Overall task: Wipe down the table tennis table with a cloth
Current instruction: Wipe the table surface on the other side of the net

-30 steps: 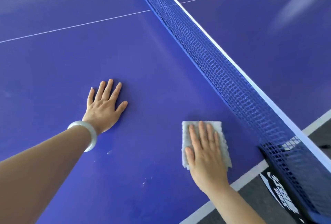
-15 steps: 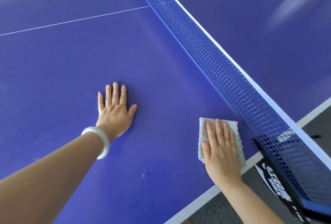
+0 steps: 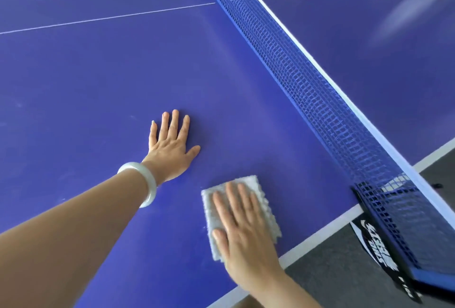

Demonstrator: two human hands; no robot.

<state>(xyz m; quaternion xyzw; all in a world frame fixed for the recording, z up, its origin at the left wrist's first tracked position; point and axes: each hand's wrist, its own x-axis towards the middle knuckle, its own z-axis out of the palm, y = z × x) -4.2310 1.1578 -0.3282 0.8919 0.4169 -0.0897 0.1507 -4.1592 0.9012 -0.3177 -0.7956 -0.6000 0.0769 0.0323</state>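
While pressed flat, right hand [image 3: 242, 236] covers cloth [image 3: 264, 211] on table [image 3: 98, 81].

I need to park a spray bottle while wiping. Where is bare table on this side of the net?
Widest bare stretch: left of the left hand, up to the white centre line. Also free: the strip between left hand and net. Crowded: the near edge, where the right hand presses the cloth.
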